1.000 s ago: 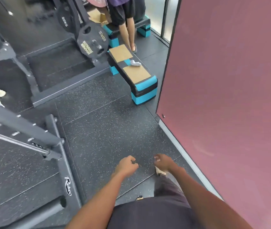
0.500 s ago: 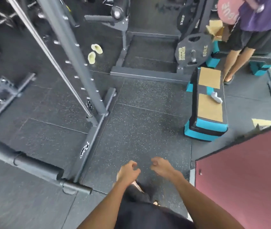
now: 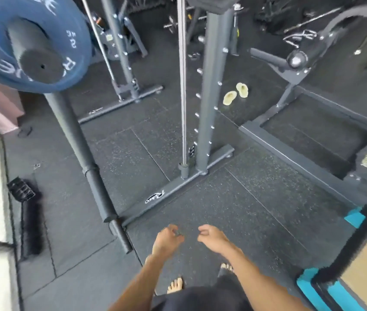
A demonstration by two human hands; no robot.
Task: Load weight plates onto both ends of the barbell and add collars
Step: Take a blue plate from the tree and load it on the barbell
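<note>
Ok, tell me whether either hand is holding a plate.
No, the left hand and right hand are both loosely curled, holding nothing.

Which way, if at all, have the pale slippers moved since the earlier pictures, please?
No: pale slippers still lie right of the rack upright; the view turned.

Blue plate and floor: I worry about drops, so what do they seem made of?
Blue plate: probably a rubber bumper type, judging by the matte blue face, white lettering and thick rounded edge. Floor: likely rubber tiles, as it is black with pale flecks and has straight seams between the squares.
</note>
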